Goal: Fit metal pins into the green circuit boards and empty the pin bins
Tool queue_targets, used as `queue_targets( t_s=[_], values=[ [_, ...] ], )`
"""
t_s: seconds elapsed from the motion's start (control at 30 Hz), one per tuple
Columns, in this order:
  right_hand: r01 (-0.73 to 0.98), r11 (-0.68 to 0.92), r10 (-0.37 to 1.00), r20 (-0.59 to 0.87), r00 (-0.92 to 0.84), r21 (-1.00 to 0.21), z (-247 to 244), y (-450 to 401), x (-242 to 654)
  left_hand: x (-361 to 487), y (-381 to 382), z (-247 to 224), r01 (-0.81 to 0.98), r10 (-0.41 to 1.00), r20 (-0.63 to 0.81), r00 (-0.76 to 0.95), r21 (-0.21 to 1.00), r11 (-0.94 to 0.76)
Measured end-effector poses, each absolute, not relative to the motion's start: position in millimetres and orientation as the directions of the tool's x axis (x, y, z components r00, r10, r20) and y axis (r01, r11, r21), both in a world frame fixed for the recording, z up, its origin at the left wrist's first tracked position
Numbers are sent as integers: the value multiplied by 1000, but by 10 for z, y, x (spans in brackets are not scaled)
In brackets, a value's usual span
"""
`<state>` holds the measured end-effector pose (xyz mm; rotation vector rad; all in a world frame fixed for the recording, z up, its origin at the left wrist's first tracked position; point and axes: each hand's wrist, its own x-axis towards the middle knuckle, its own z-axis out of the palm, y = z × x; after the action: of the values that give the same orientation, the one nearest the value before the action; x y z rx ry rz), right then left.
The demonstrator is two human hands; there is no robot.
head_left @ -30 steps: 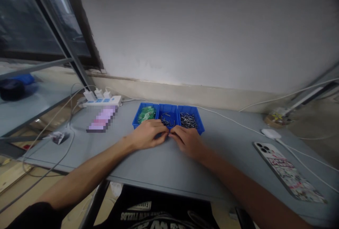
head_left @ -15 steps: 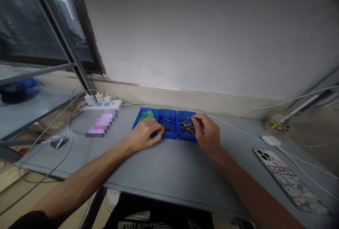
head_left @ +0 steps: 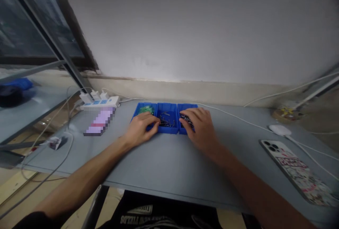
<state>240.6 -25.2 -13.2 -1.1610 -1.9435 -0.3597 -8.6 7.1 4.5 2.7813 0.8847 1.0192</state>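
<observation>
Three small blue bins stand joined in a row on the grey table. The left bin (head_left: 135,110) holds green pieces, the middle bin (head_left: 173,109) a few thin metal pins or screws, and the right bin (head_left: 185,107) a dark heap of similar ones. My left hand (head_left: 140,128) rests against the front of the left bin, thumb and fingertips drawn together at the middle bin's edge; anything between them is hidden. Over the right bin my right hand (head_left: 201,126) reaches in, thumb and fingers apart, with metal pieces showing in the gap.
A power strip (head_left: 112,102) with white plugs and a phone with a pixelated screen (head_left: 100,121) lie to the left. On the right are a phone in a patterned case (head_left: 296,169), a white charger puck (head_left: 280,130) and cables. A wall rises behind the table (head_left: 164,165).
My right hand has shifted left and its thumb and fingers have parted above the metal pieces. My left hand stays near the bins, its fingertips by the middle bin. The view has moved slightly.
</observation>
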Motion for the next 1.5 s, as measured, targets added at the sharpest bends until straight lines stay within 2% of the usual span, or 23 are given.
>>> queue_targets(
  t_s=[0.23,0.43,0.57,0.7,0.83,0.97,1.27,1.4,1.5],
  values=[
    [829,512,566,815,-126,-227,-94,-282,2548,-189,85,109,492,526,608,594,242,-836],
    [871,398,579,816,5,-288,-87,-250,2778,-457,234,116,629,599,718,354,291,-721],
    [884,290,581,802,142,-367,-184,-210,2964,-613,364,77,710,648,712,269,308,-633],
    [866,277,572,796,200,-417,-301,-187,3014,-719,468,32,765,747,628,220,364,-531],
    [869,301,570,805,167,-393,-330,-188,2986,-750,493,28,769,804,543,242,397,-501],
    [893,360,503,862,59,-271,-286,-198,2994,-696,457,71,740,805,519,289,412,-532],
    [878,440,528,846,-80,-191,-228,-234,2890,-669,499,17,722,845,435,311,471,-507],
    [865,477,508,852,-124,-158,-231,-283,2817,-668,447,97,736,844,423,328,446,-510],
    [847,507,517,843,-149,-161,-239,-312,2744,-648,383,238,718,808,397,434,389,-577]
  ],
)
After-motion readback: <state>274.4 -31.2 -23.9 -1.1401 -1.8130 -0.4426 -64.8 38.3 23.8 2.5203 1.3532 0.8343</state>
